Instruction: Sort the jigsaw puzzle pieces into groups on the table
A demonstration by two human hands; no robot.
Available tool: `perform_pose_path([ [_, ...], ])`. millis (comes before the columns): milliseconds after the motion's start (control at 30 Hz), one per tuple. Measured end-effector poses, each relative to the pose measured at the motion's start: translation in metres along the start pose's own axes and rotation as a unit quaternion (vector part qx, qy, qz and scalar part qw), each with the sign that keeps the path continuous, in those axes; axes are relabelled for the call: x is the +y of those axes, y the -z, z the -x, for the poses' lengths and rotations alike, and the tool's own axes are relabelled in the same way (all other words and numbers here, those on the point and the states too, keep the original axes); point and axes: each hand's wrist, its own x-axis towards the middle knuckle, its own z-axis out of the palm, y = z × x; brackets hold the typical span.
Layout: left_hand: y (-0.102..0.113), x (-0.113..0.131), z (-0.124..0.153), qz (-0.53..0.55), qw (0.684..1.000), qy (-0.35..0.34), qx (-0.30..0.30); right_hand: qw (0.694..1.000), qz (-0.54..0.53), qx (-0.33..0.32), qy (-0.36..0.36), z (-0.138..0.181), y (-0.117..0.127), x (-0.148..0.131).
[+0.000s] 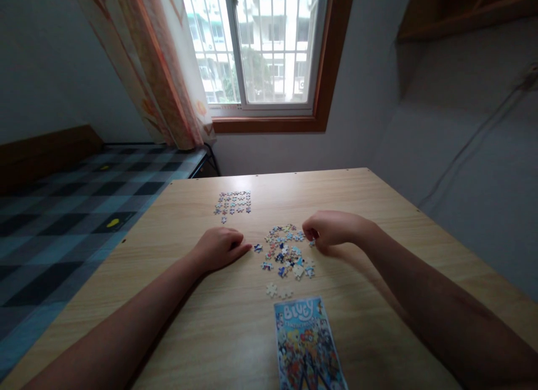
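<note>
A loose heap of small jigsaw pieces [286,250] lies in the middle of the wooden table [378,199]. My left hand [221,247] rests palm down just left of the heap, fingers curled, its fingertips next to a blue piece [258,247]. My right hand [332,229] hovers at the heap's right edge with fingers pinched together; what they hold, if anything, is too small to make out. Farther back on the left lies a partly joined block of pieces [233,202]. A picture card with colourful cartoon art [306,345] lies near the front edge.
Two pale pieces [277,291] lie apart between the heap and the card. A bed with a checked cover [84,205] stands to the left of the table. A curtain [163,70] and a barred window [260,48] are behind; a wall runs along the right.
</note>
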Motion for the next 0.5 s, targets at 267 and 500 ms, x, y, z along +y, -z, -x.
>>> perform_pose_path([
  [267, 0.001, 0.003, 0.002, -0.022, 1.000, 0.002, -0.010, 0.996, 0.019, 0.056, 0.073, -0.002, -0.007, -0.019],
  [500, 0.002, 0.007, 0.005, -0.026, 1.000, 0.008, -0.008, 0.997, 0.019, 0.059, 0.044, -0.009, -0.020, -0.024],
])
